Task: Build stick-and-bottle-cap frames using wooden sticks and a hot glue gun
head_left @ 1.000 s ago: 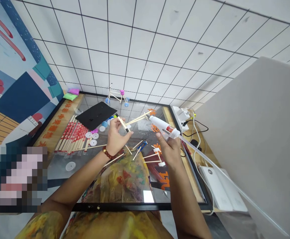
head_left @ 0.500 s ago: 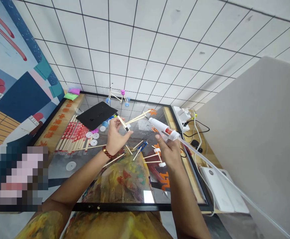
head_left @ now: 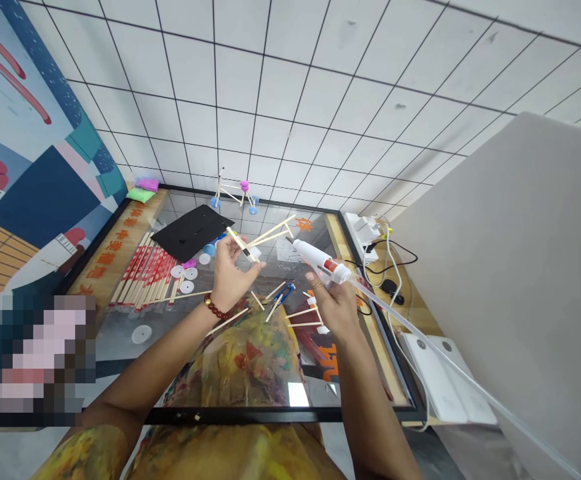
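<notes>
The left hand (head_left: pixel 233 283) sat near the middle of the bench (head_left: pixel 250 416), its fingers (head_left: pixel 224 252) pinched narrow on a pale stick frame (head_left: pixel 269 234) whose long arms pointed to two o'clock. The right hand (head_left: pixel 339 310), at three o'clock of the left, had its fingers closed around a white glue gun (head_left: pixel 313 255). The nozzle aimed at ten o'clock, close to the frame's far end; whether they touched could not be told. From the gun's back a clear glue rod (head_left: pixel 420 331) ran toward four o'clock.

From the left hand, a black sheet (head_left: pixel 193 233) lay at ten o'clock, red-patterned sticks (head_left: pixel 145 273) at nine, a blue tool (head_left: pixel 286 291) at three, and a small model with blue wheels (head_left: pixel 244 187) stood at twelve.
</notes>
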Demonstrator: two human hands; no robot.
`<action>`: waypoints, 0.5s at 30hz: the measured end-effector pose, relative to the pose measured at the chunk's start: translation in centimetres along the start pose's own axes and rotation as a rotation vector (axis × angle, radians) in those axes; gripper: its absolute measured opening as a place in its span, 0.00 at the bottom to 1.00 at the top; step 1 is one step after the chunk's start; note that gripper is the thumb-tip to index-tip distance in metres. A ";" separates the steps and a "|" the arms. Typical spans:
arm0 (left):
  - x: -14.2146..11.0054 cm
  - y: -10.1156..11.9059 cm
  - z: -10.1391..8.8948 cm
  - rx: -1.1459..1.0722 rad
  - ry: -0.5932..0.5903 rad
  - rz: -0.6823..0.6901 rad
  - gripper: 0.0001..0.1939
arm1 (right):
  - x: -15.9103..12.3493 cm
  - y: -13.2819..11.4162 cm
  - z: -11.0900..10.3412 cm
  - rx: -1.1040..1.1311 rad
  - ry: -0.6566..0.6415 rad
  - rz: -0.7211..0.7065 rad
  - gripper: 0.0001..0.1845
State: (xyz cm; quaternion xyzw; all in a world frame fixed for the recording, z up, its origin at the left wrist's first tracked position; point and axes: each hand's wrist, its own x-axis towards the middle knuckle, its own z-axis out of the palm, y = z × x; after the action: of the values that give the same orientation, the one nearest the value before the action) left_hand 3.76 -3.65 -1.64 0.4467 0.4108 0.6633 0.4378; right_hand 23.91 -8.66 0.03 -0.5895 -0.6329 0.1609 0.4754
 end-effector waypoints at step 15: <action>0.6 -2.0 -0.5 0.020 -0.024 -0.029 0.35 | 0.5 1.7 0.2 0.373 0.127 0.141 0.15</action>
State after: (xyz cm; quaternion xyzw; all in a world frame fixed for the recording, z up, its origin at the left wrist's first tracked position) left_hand 3.54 -2.65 -3.51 0.4530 0.4187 0.6472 0.4479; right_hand 24.80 -7.69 -1.14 -0.5430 -0.5181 0.2707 0.6029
